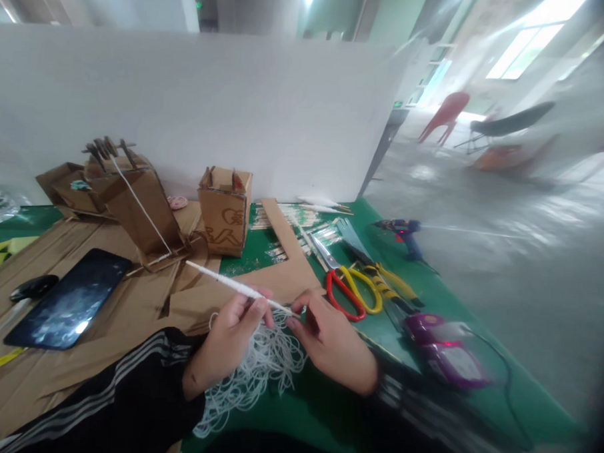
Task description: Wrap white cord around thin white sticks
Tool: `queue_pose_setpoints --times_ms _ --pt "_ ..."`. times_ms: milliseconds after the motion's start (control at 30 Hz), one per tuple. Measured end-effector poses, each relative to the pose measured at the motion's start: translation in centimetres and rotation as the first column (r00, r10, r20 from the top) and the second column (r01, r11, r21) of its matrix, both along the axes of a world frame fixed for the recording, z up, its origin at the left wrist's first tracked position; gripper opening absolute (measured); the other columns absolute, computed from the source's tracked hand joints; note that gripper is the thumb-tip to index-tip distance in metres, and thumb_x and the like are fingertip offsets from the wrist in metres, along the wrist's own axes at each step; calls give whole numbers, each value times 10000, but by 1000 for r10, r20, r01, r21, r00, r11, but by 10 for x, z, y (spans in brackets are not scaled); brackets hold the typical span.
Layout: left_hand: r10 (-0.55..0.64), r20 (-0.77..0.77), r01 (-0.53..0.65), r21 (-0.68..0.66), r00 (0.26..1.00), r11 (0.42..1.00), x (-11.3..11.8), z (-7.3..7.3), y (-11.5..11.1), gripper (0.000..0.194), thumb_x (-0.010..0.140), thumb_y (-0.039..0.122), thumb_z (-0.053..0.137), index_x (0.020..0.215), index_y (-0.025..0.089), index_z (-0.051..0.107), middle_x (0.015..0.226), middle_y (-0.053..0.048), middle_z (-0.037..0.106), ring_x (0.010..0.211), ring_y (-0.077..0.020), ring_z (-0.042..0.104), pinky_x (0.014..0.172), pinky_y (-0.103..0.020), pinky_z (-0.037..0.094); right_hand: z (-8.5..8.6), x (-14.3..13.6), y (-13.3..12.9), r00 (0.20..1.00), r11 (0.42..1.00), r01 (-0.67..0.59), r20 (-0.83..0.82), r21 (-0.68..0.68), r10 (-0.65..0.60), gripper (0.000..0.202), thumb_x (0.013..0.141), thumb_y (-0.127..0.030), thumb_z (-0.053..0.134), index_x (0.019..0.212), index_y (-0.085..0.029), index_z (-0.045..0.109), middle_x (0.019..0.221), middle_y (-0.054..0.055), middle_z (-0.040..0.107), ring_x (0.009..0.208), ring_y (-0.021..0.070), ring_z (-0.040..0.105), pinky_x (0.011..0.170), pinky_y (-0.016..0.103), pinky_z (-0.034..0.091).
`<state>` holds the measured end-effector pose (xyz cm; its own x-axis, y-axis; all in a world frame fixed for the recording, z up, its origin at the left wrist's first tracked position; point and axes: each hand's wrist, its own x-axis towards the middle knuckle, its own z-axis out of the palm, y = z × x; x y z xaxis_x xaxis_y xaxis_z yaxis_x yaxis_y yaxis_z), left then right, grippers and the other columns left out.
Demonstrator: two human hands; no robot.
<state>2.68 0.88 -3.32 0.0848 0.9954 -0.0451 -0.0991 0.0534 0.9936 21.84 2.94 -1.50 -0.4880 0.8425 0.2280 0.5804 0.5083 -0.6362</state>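
Stick [239,288] slants above cord heap [258,379] — left hand [240,334] pinches it partway along, right hand [332,340] holds its lower end. Loose loops could tangle and snag; a slackened pinch might let white wrap [217,277] slip — unwinding it.

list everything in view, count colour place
Wrapped stick: 1, white, centre
Cord heap: 1, white, below stick
Scissors: 1, red and yellow, right
Pliers: 1, yellow, beside scissors
Gun-shaped tool: 1, blue, far right
Device: 1, purple, right
Thin sticks: many, pale, far side
Tablet: 1, black, left
Cardboard box: 1, brown, centre
Cardboard model: 1, brown, left
Cardboard sheets: several, brown, left and centre
Table: 1, green, beneath
Panel: 1, white, behind
Chairs: at least 2, red and dark, background
Left hand: 1, bare, holding stick
Right hand: 1, bare, holding stick's end
Sleeves: 2, black, forearms
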Motion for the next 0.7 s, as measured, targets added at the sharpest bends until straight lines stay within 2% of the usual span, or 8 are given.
queue_pose_setpoints --times_ms 67,267,433,500,700 --pt "-8 -1 8 1 1000 1000 0 0 0 315 901 422 513 1078 163 525 684 16 595 516 -83 431 472 -222 296 0 0 1 1000 1000 7 1 1 -7 52 920 -231 496 885 -198 513 846 31 602 718 159 563 642 271 428" --pt "-24 8 24 -1 1000 1000 1 2 -1 276 913 399 502 1050 161 533 686 16 585 543 -82 447 482 -216 304 0 1 1 997 998 -67 34 8 67 194 972 -224 378 847 -202 525 814 39 605 734 168 568 643 272 429" --pt "15 -8 -15 7 1000 1000 1 0 0 295 893 406 536 1049 157 553 706 11 581 532 -75 425 468 -215 283 3 0 -1 998 998 -57 11 -4 57 54 927 -240 489 941 -197 517 880 46 607 743 170 568 646 279 437" --pt "31 -13 -31 4 999 1000 1 -1 0 302 886 413 543 1045 157 566 722 12 572 524 -70 407 466 -216 276 3 -1 -1 999 999 -34 -16 2 34 23 910 -216 512 922 -197 514 882 42 601 747 166 567 652 279 442" --pt "30 13 -30 -28 999 999 1 -1 0 316 862 426 570 1029 158 583 746 9 565 518 -67 378 460 -212 265 1 0 2 998 998 -49 -46 28 50 107 942 -172 438 908 -197 537 874 41 617 807 171 588 705 286 455"
